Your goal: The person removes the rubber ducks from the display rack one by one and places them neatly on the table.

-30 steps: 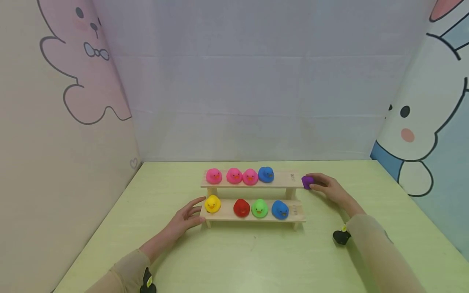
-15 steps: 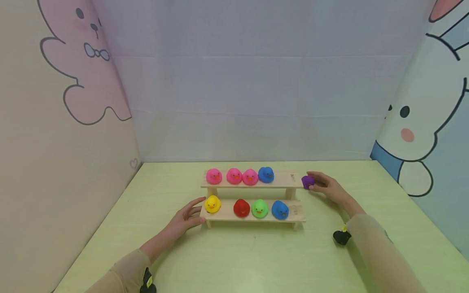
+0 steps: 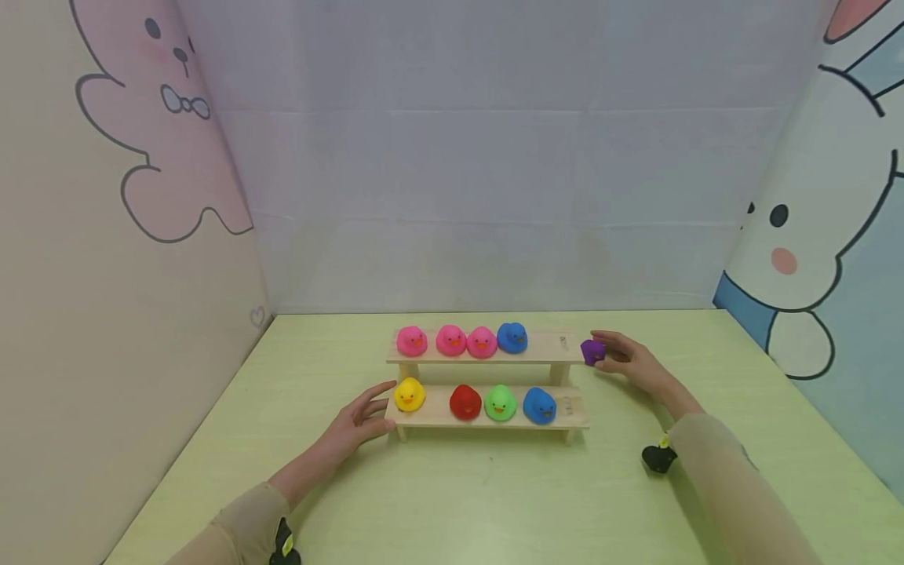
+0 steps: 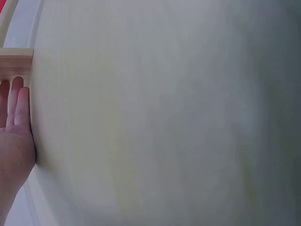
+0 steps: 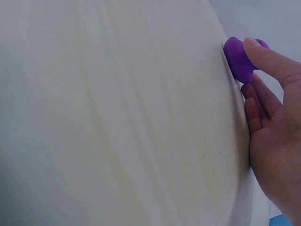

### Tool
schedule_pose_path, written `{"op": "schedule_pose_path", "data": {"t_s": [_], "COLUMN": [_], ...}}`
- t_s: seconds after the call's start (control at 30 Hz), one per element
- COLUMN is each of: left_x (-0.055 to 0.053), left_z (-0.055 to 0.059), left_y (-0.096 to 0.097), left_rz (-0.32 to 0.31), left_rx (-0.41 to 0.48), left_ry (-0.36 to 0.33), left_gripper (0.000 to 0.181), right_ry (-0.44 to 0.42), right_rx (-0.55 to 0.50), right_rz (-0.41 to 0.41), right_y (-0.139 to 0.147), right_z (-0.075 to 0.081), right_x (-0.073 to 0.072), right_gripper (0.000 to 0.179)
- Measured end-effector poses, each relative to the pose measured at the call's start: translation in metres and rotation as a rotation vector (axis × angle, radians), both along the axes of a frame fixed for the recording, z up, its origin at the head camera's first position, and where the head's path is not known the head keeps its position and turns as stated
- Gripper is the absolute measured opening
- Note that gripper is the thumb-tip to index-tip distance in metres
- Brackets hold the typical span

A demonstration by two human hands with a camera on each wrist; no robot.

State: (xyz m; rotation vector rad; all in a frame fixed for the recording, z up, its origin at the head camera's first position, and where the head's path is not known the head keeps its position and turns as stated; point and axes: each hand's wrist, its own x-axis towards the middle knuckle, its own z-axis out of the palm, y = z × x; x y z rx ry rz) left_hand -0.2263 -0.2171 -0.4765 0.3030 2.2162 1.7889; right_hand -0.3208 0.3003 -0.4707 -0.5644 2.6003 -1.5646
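Note:
Between thumb and fingers my right hand (image 3: pixel 636 367) pinches a purple toy duck (image 3: pixel 592 352), just off the right end of the upper shelf; the right wrist view shows the thumb across the purple duck (image 5: pixel 241 59), low at the table surface. A two-tier wooden rack (image 3: pixel 452 424) stands in the middle. My left hand (image 3: pixel 353 422) is at the left end of its lower tier, fingers extended, thumb at the front corner, close to a yellow duck (image 3: pixel 410 395). The left wrist view catches these fingers (image 4: pixel 22 106) beside the rack's wood (image 4: pixel 16 59).
On the upper tier sit three pink ducks (image 3: pixel 451 340) and a blue duck (image 3: pixel 512 338). The lower tier also holds a red duck (image 3: pixel 465 402), a green duck (image 3: pixel 500 403) and another blue duck (image 3: pixel 540 406). Walls rise behind and along both sides of the pale green table (image 3: pixel 452 502).

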Motion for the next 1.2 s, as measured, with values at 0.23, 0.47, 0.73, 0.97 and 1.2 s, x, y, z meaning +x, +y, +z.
{"op": "schedule_pose_path", "data": {"t_s": [0.23, 0.47, 0.73, 0.97, 1.2], "left_x": [0.0, 0.001, 0.002, 0.002, 0.003], "left_z": [0.001, 0.002, 0.001, 0.001, 0.002], "left_y": [0.0, 0.0, 0.001, 0.0, 0.001], "left_rz": [-0.004, 0.001, 0.015, 0.011, -0.003], "left_rx": [0.017, 0.018, -0.006, 0.002, 0.01], "left_ry": [-0.008, -0.018, -0.032, -0.029, -0.019], "left_gripper": [0.063, 0.061, 0.06, 0.059, 0.061], "right_ry": [0.004, 0.017, 0.06, 0.148, 0.212], "right_rx": [-0.002, 0.012, 0.068, 0.114, 0.052], "right_rz": [0.004, 0.002, 0.019, 0.043, 0.088], "right_y": [0.0, 0.0, -0.003, -0.017, -0.043], "right_z": [0.0, 0.001, 0.021, 0.061, 0.106], "right_x": [0.0, -0.001, -0.005, -0.008, 0.003], "right_gripper": [0.062, 0.061, 0.064, 0.063, 0.059]}}
